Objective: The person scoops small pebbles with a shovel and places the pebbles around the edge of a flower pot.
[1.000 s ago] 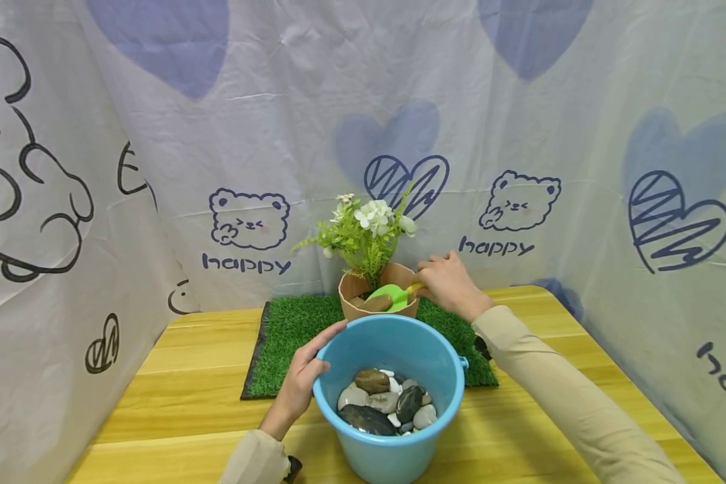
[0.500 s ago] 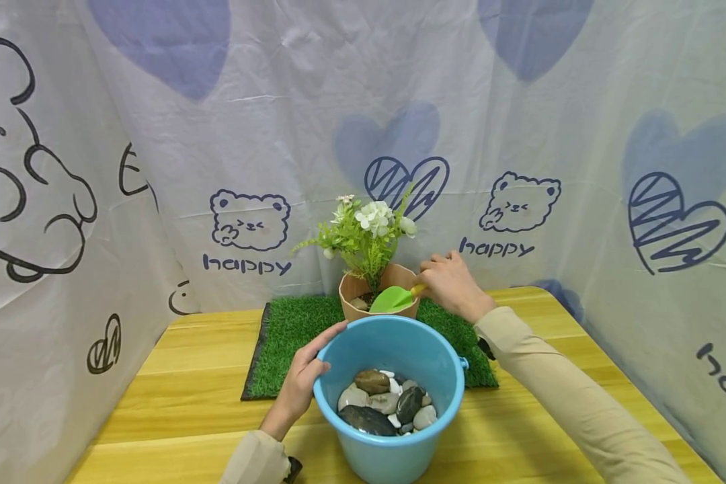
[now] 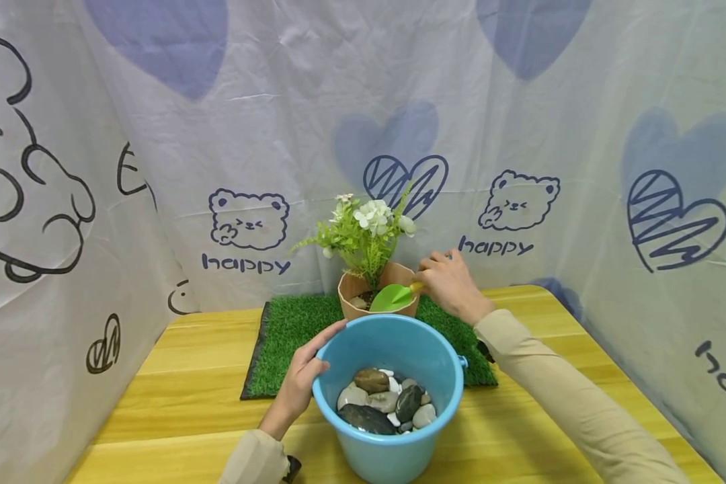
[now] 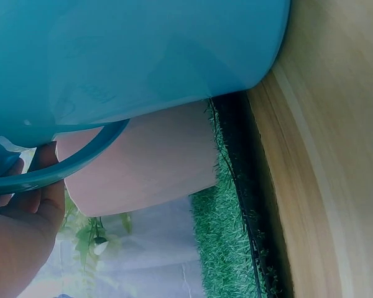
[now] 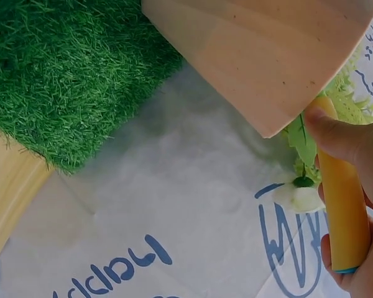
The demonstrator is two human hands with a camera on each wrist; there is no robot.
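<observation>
In the head view my right hand grips the yellow handle of a small shovel, its green blade over the mouth of the peach flower pot. The right wrist view shows the fingers round the yellow handle beside the pot. My left hand holds the rim of the blue bucket on its left side, fingers along the rim. Stones of several colours lie in the bucket. A pale stone and dark soil show inside the pot.
White flowers with green leaves rise from the pot. The pot stands on a green turf mat on the wooden table, behind the bucket. A printed curtain hangs behind and on both sides.
The brown stone on the shovel's blade a second ago is off it, and the green blade shows bare. My left hand and the bucket have stayed in place.
</observation>
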